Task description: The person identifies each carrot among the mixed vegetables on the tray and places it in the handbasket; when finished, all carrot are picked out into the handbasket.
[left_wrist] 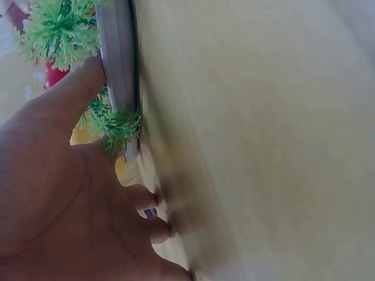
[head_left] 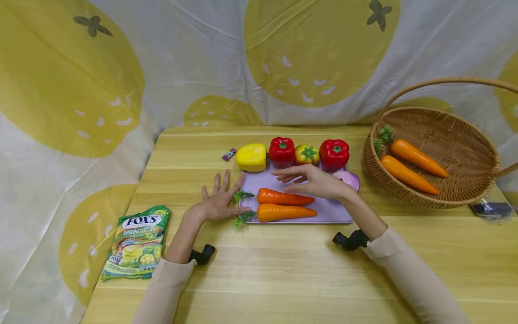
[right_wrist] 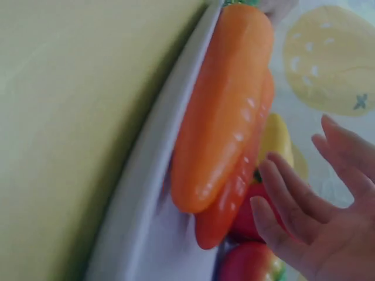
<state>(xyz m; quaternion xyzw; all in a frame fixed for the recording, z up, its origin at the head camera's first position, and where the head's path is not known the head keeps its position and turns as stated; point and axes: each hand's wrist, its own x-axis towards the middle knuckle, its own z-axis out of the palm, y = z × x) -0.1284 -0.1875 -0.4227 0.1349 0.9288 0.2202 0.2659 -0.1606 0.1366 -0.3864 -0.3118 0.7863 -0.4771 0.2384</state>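
My left hand (head_left: 216,202) lies with fingers spread at the left end of a lilac tray (head_left: 333,216). In the left wrist view its thumb touches the tray's side, between the carrots' green tops. On the tray lie a reddish carrot (head_left: 283,197) and an orange carrot (head_left: 288,212), side by side. Above them hovers my right hand (head_left: 313,182), fingers loosely bent and holding nothing. Along the tray's far edge stand a yellow bell pepper (head_left: 252,157), a red bell pepper (head_left: 282,152), a small yellow-red fruit (head_left: 306,154) and another red bell pepper (head_left: 334,154).
A purple onion piece (head_left: 350,179) sits at the tray's right end, partly behind the right wrist. Farther right stands a handled wicker basket (head_left: 465,139) with two carrots (head_left: 418,157). A green candy bag (head_left: 137,243) lies at left; a small wrapped candy (head_left: 229,154) lies behind.
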